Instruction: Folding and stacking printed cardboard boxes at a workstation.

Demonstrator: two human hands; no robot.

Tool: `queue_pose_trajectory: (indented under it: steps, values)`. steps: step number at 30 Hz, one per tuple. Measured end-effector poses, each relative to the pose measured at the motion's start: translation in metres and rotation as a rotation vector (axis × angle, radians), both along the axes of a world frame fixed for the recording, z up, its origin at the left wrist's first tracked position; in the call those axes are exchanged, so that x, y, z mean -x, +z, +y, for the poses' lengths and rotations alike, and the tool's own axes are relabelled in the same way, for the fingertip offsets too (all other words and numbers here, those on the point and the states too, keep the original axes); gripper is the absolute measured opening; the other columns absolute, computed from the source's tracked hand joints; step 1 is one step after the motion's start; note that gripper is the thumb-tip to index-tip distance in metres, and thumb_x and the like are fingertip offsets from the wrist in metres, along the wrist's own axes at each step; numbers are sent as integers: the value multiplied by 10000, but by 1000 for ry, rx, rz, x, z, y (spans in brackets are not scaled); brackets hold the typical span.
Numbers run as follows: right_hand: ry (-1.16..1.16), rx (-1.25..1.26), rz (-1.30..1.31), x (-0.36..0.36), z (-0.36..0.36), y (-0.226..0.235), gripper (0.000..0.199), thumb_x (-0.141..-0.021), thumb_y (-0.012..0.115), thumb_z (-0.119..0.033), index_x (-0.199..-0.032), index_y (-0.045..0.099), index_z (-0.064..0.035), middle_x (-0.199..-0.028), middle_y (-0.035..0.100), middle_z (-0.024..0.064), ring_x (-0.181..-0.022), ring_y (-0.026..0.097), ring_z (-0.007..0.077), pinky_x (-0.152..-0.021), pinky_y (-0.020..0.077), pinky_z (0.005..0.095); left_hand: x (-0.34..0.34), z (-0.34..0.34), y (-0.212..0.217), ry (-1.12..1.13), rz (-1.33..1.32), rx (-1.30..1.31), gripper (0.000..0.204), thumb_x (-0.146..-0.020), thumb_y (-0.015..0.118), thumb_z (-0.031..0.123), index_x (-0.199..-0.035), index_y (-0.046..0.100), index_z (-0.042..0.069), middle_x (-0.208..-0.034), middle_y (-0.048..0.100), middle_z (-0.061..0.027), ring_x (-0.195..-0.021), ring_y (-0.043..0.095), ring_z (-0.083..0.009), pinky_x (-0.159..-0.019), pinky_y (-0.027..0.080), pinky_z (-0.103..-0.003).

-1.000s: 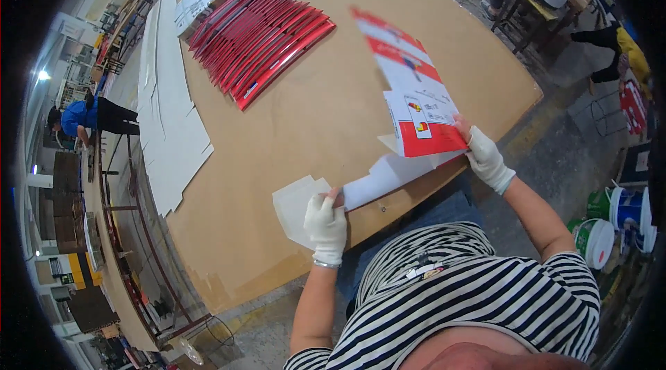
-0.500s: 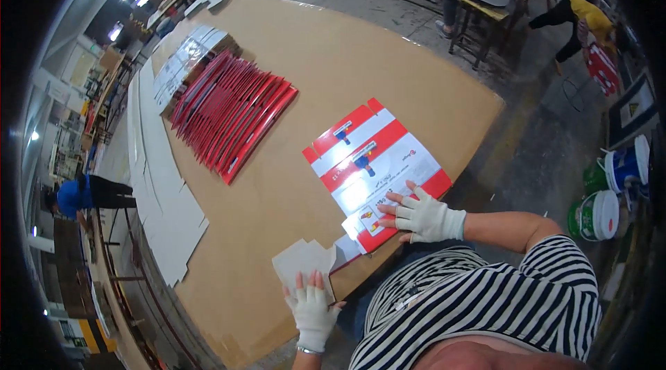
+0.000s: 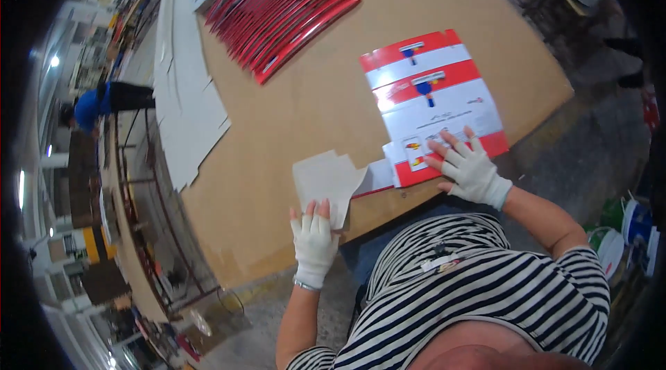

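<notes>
Stacked red sheets (image 3: pixel 281 17), 11 o'clock | printed sheet (image 3: pixel 433 103) unstacked, 2 o'clock — wide right hand (image 3: pixel 473 174) atop | wide left hand (image 3: pixel 316 245) on card (image 3: pixel 322 179)

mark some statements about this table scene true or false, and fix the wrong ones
1. The right hand lies on the red-and-white printed card. True.
2. Both hands are without gloves. False: both wear white gloves that leave the fingertips uncovered.
3. The left hand touches the pale piece of card. True.
4. The row of red pieces stands along the right edge of the table. False: the row of red pieces is on the left part of the table, beyond the hands.
5. The person's top is plain green. False: the top has dark and white stripes.
</notes>
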State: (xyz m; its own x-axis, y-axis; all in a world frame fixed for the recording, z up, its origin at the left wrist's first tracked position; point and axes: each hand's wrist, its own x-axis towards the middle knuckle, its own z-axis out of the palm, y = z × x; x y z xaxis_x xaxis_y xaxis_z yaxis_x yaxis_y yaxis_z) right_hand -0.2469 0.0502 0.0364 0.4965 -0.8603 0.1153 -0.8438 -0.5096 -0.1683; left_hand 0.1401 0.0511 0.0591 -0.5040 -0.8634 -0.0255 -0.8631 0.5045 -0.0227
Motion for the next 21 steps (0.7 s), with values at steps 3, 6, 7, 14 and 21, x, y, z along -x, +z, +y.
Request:
queue_pose_trajectory:
  steps: [3,6,7,14,21]
  values:
    - [8,-5,-14,2,-1,-6,631,-828,639,-460,-1392,513,-205,-1514,411,85,-1430,317,324,-1140,121,652,-6,-10,-10,33,161,58,789,-736,773,173,-1425,416,28,-1345,529,-153,-1264,495,-332,-1127,275,-556]
    - [14,-10,-47,-1,-1,-7,634,-817,653,-454,-1382,526,-197,-1516,409,81,-1427,325,318,-1142,122,651,15,-15,-25,572,1226,-31,1194,-672,896,205,-1538,92,30,-1538,282,-172,-1345,406,-313,-1140,292,-433]
    - [10,-11,-60,-3,1,-7,634,-817,652,-452,-1382,526,-194,-1517,408,79,-1425,328,316,-1141,125,650,17,-17,-36,573,1221,-32,1194,-672,896,205,-1538,92,30,-1538,282,-172,-1345,406,-313,-1140,292,-433]
    - [15,-14,-32,-3,1,-3,596,-835,650,-415,-1377,528,-201,-1499,432,69,-1408,355,308,-1131,157,650,65,-35,-54,675,1713,-77,595,-920,695,282,-1328,404,-40,-1246,550,-117,-1088,547,-214,-952,448,-361]
    - [4,8,14,-4,-5,6,561,-853,666,-344,-1376,521,-200,-1475,461,60,-1389,388,299,-1098,228,668,84,-41,-47,204,1124,-133,591,-888,594,81,-1429,375,-11,-1508,361,-245,-1356,422,-407,-1085,375,-454]
